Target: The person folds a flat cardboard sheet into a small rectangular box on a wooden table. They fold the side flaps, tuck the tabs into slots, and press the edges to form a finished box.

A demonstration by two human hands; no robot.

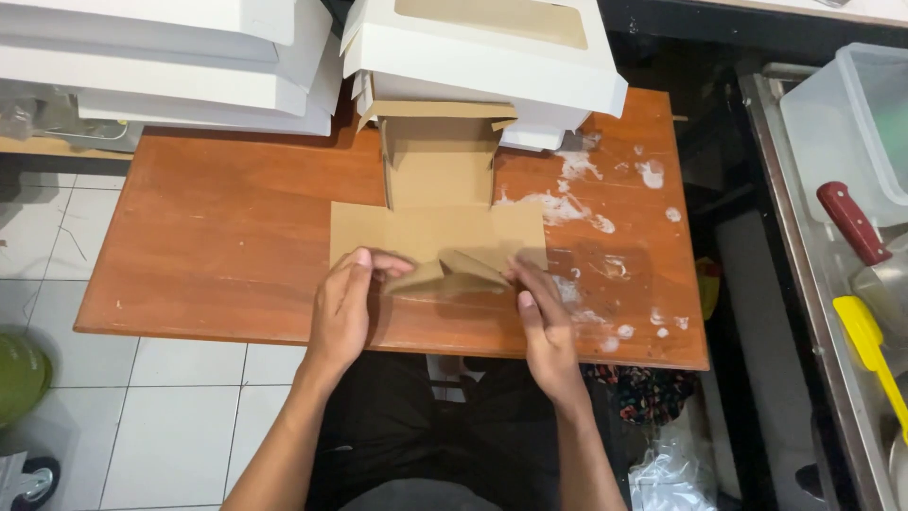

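Note:
A flat brown cardboard box blank (437, 213) lies unfolded on the wooden table (218, 227), its far flap partly raised against the white boxes behind. My left hand (345, 303) presses on the blank's near left corner, thumb tip at a small folded flap (416, 276). My right hand (544, 317) holds the matching right flap (478, 268) between thumb and fingers. Both small flaps are lifted and meet in a low peak between my hands.
Stacks of assembled white boxes (180, 57) and a windowed white box (482, 52) fill the table's far edge. White smears (577, 203) mark the table's right part. A metal counter at right holds a clear tub (851, 123), a red-handled tool (851, 222) and a yellow utensil (865, 341).

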